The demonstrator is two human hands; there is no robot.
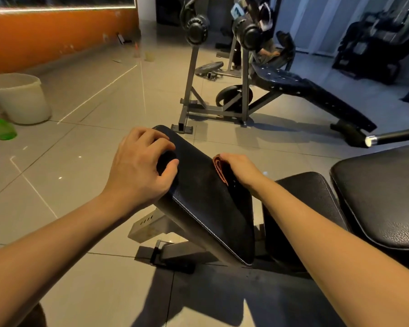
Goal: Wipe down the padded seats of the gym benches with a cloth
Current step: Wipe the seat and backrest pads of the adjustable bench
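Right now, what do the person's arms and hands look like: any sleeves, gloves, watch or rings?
The left forearm and right forearm are bare to the frame's edge, no sleeve in view. The left hand and right hand wear no gloves; no watch, band or ring shows on the wrists or visible fingers.

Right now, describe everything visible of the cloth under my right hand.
The cloth is reddish-brown, soft-looking fabric, folded into several layers that show as a curved stack at its left edge. It lies on the tilted black pad, near the pad's right side. The right hand rests on top, covering most of it; whether the fingers grip it is hidden.
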